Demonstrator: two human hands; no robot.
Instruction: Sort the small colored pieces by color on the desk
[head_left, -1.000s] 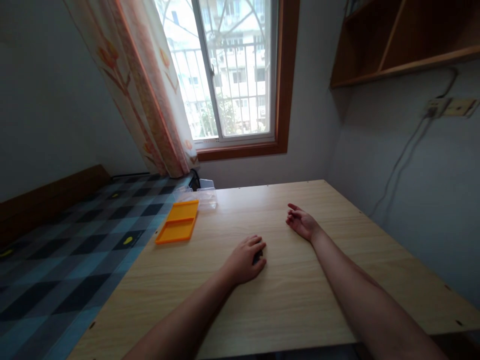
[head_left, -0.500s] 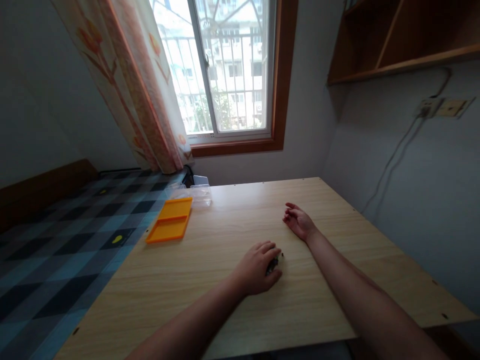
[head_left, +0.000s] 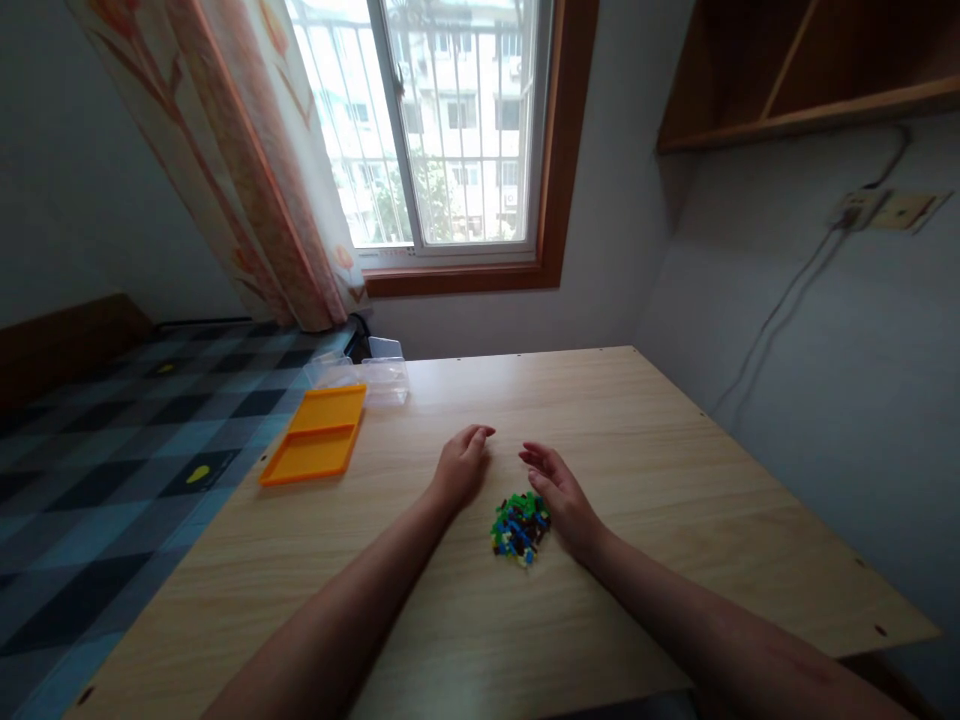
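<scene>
Both hands have drawn together since a second ago, when my left one lay flat over something dark and the right rested well off to the side.

From my remote seat, the wooden table point(head_left: 675, 480) fills the view. An orange tray point(head_left: 315, 448) lies at its left edge, with clear plastic boxes point(head_left: 375, 378) just behind it.

The left hand point(head_left: 459, 472) rests on the table with its fingers loosely curled, holding nothing. The right hand point(head_left: 561, 495) is slack and open, its palm side against the right edge of the pile of small pieces point(head_left: 517, 528).

I judge the step to be corralling the pile between the two hands. Any pick from it would call for a fine fingertip pinch.

The pile sits mid-table, nearer me than the left hand. It is a tight heap of tiny green, blue, yellow and dark bits, too small to tell their shape.
</scene>
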